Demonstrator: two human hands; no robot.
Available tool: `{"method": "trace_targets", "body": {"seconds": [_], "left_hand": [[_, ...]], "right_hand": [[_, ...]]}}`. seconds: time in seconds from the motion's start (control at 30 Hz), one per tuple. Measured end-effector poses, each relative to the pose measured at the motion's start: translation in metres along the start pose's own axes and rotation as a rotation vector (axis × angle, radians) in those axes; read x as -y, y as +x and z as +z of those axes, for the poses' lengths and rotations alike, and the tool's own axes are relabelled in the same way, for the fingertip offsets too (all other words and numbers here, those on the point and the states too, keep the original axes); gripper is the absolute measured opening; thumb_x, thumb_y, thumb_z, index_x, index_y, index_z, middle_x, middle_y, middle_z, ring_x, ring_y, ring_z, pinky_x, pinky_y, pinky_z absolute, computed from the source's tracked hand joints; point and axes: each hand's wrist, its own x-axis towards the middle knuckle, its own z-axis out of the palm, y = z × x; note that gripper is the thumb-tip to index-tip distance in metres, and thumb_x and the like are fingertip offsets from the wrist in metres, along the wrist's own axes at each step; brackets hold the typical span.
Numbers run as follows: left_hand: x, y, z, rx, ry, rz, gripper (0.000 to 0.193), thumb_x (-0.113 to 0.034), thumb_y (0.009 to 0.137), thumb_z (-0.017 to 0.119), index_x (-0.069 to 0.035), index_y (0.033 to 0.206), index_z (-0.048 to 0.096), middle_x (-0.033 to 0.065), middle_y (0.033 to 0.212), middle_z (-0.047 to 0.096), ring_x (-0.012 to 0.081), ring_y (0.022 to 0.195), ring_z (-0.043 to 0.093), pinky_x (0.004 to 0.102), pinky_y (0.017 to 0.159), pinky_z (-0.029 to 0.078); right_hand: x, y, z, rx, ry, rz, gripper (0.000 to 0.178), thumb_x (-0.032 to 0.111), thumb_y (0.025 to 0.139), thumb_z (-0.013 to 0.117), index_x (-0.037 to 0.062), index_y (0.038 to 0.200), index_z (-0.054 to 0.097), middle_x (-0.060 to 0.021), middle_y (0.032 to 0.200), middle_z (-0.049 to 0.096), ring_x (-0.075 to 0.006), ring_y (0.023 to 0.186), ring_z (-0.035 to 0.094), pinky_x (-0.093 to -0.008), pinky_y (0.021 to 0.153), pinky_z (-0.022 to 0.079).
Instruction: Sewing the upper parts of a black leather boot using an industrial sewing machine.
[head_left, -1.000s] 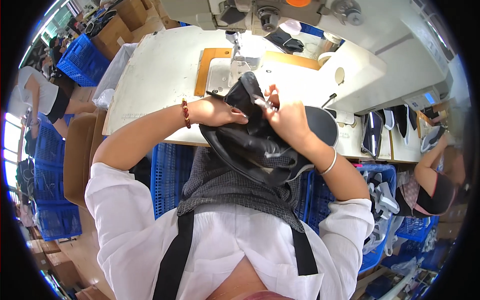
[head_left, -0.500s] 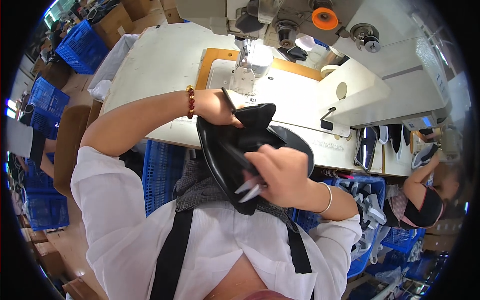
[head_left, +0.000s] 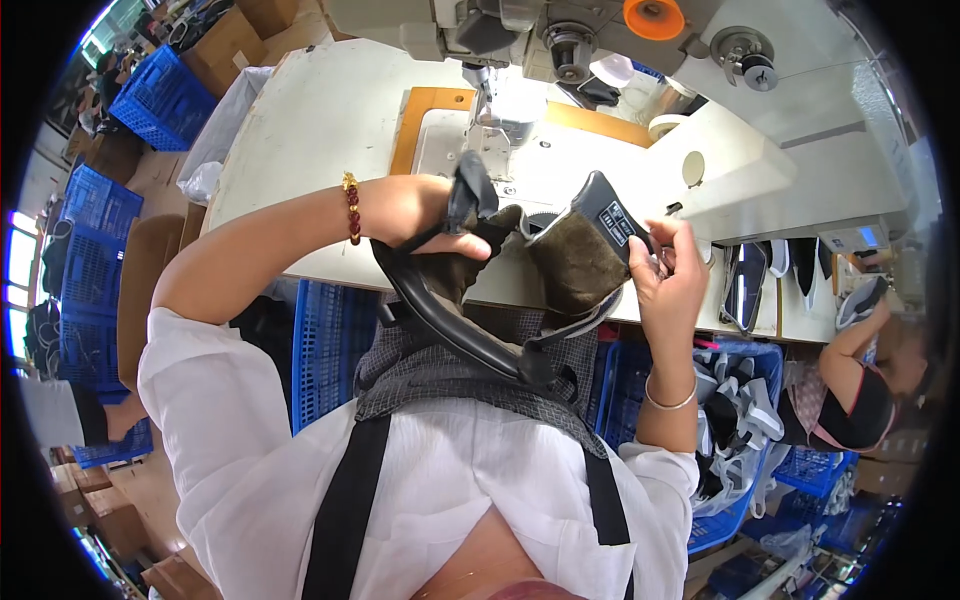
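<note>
A black leather boot upper is spread between my two hands, over my lap at the table's front edge. Its brown fuzzy lining faces up, and a dark label with pale print sits near the top edge on the right. My left hand is closed round the upper's left part, its thumb lying across the lining. Between thumb and fingers, my right hand pinches the edge beside the label. Whether anything else is in the right palm is hidden.
Beyond my hands a sewing machine stands on the white table. A blue crate of grey and black pieces is at my right, another blue crate under the table. A co-worker's arm shows far right, another person's hand far left.
The upper has been opened so its brown lining and label show. My right hand has moved up and right to its edge; the snips seen in it before are no longer visible.
</note>
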Motion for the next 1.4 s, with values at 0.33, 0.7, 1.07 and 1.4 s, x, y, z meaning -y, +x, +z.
{"method": "trace_targets", "body": {"seconds": [0.33,0.7,1.07,1.4], "left_hand": [[0.014,0.032,0.009,-0.014,-0.108,0.070,0.042,-0.040,0.105,0.052,-0.001,0.114,0.063,0.0163,0.102,0.070,0.0245,0.095,0.065,0.0378,0.088,0.052],[0.033,0.017,0.024,-0.041,-0.287,0.107,0.029,-0.022,0.104,0.049,0.000,0.117,0.063,0.0166,0.106,0.071,0.0249,0.095,0.066,0.0391,0.091,0.050],[0.019,-0.054,0.062,-0.367,-1.054,0.200,0.102,-0.071,0.089,0.059,0.001,0.153,0.026,0.0151,0.155,0.037,0.0229,0.139,0.044,0.0384,0.109,0.041],[-0.027,0.009,0.115,-0.766,-1.529,0.197,0.069,-0.027,0.089,0.064,-0.003,0.149,0.039,0.0074,0.127,0.059,0.0161,0.114,0.059,0.0313,0.096,0.049]], "right_hand": [[0.099,-0.005,0.011,0.743,0.113,-0.460,0.020,0.012,0.080,0.070,0.0062,0.095,0.059,-0.0104,0.076,0.059,-0.0282,0.066,0.065,-0.0385,0.058,0.051],[0.049,-0.003,0.049,0.691,-0.225,-0.548,0.029,0.023,0.087,0.069,0.0081,0.111,0.062,-0.0086,0.082,0.061,-0.0224,0.070,0.066,-0.0342,0.057,0.052],[0.047,0.003,0.057,0.471,-0.491,-0.665,0.050,0.015,0.083,0.059,0.0040,0.132,0.062,-0.0063,0.081,0.058,-0.0160,0.070,0.061,-0.0251,0.053,0.049],[0.072,0.037,0.048,0.682,-0.710,-0.840,0.028,0.016,0.082,0.063,-0.0021,0.103,0.068,-0.0089,0.085,0.064,-0.0200,0.080,0.065,-0.0320,0.067,0.053]]}}
